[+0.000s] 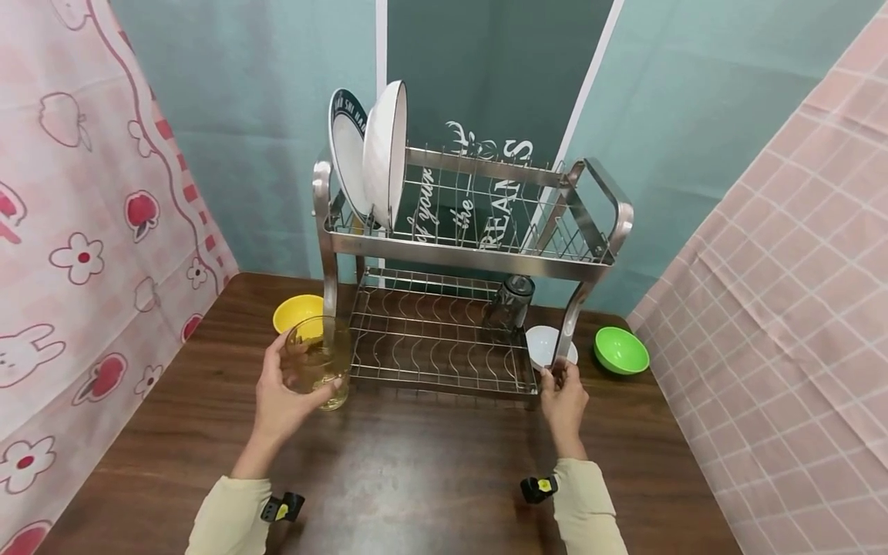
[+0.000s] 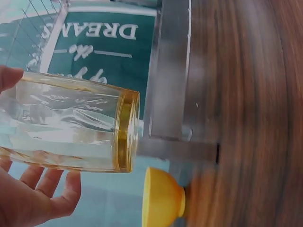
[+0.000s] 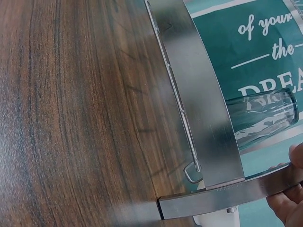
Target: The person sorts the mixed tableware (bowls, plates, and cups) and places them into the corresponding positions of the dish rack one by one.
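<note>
Left hand grasps glass, right hand grips rack; looks like loading, next move must clear left post.

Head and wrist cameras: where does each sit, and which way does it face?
Head: on the head, facing forward and down at the rack; left hand, right hand and sleeves show.
Left wrist: on that wrist, facing the amber glass; left hand partly shows.
Right wrist: on that wrist, facing the rack's leg; right hand partly shows.
Both wrist views share the wooden table.
</note>
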The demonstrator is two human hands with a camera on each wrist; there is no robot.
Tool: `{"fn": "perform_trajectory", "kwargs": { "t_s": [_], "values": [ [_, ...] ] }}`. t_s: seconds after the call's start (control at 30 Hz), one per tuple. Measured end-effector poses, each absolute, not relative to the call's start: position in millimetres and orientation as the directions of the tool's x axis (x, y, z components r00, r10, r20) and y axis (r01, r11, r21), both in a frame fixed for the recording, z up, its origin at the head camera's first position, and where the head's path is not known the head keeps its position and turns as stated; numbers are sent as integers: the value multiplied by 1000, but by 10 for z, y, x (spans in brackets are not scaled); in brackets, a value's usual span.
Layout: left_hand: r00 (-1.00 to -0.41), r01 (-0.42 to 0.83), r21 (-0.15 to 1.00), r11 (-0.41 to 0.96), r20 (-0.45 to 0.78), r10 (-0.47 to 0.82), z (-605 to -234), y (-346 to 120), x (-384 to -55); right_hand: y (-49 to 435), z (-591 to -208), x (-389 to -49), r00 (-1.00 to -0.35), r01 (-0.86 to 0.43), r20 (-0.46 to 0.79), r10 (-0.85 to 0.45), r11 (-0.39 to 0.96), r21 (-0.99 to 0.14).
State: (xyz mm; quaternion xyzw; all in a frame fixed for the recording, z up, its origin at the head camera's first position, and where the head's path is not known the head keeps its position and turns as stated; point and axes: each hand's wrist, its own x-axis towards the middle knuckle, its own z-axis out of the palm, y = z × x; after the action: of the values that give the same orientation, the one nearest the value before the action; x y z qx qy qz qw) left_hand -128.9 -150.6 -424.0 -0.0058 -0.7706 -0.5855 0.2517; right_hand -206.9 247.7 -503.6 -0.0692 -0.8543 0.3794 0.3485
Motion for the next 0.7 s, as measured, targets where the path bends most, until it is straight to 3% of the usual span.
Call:
{"fn": "perform_trajectory", "kwargs": {
  "t_s": [0.1, 0.33, 0.7],
  "values": [
    [-878, 312, 901, 301, 394, -271, -4359, -1484, -1366, 2489, -5034, -2064, -747, -144, 540, 389, 697, -702],
    [-893, 309, 899, 310, 387, -231, -4185, -1310, -1328, 2468, -5038, -2060, -755, -141, 519, 401, 674, -725],
    [-898, 315, 886, 341, 394, -195, -4224, -1186, -1414, 2459, -5063, -2050, -760, -122, 486, 432, 640, -759]
  ]
}}
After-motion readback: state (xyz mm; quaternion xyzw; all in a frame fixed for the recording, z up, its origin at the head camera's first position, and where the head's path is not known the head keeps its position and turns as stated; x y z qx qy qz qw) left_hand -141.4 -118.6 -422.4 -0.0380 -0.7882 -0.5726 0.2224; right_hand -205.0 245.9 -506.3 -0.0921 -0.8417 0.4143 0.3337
